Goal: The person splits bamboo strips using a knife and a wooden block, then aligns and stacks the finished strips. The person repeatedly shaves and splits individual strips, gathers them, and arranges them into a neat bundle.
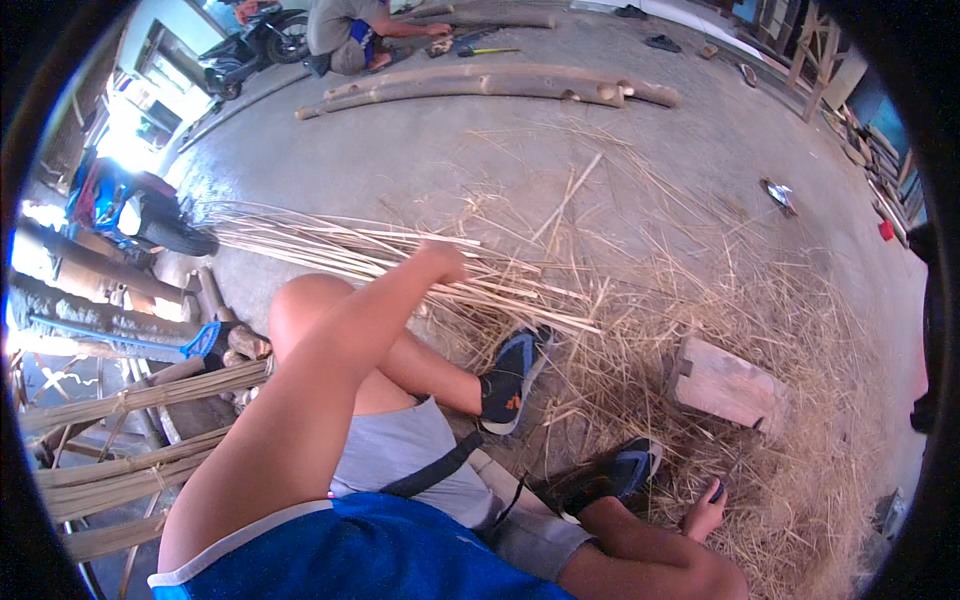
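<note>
Left hand (445, 263) is down at the bamboo strips (350, 243) on the floor (400, 150), looking curled, though whether it pinches one I can't tell; right hand (706, 512) grips a knife (737, 464) near the wooden block (728, 386). Best to draw one strip singly, blade well clear.

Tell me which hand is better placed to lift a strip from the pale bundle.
Probably the left hand: it is right at the pale strips. The right hand is well away from them and holds a thin dark tool near the wooden block.
</note>
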A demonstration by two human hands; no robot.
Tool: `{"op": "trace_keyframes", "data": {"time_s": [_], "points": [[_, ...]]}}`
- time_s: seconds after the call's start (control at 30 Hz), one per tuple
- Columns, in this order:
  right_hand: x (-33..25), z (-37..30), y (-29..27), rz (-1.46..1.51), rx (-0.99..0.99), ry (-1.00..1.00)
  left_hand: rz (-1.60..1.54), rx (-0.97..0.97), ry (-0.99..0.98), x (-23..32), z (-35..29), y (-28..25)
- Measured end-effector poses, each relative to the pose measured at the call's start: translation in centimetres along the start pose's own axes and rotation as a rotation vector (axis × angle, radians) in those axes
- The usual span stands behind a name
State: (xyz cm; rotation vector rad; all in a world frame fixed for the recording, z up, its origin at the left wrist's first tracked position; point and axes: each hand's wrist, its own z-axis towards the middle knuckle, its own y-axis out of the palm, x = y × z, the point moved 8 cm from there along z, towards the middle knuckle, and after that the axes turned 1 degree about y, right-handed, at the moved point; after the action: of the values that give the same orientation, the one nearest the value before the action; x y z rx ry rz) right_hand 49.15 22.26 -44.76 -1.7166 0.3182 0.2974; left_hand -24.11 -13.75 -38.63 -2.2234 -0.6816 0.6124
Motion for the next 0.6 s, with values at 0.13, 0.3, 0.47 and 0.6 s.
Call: {"op": "trace_keyframes", "data": {"time_s": [0.13,0.3,0.47,0.6], "points": [[1.3,-2.3,-0.4,-0.037,-0.016,0.048,-0.083,-0.017,-0.068,-3.1,0.9,0.9],[5.3,-5.7,0.0,-0.220,0.076,0.118,0.025,-0.098,-0.036,-0.8,-0.6,2.8],[9.1,-7.6,2.0,-0.022,0.028,0.074,0.227,-0.069,0.096,4.4,-1.9,4.8],[10.3,-8.3,2.3,0.030,0.079,0.091,0.275,0.067,0.056,4.9,0.7,2.9]]}}
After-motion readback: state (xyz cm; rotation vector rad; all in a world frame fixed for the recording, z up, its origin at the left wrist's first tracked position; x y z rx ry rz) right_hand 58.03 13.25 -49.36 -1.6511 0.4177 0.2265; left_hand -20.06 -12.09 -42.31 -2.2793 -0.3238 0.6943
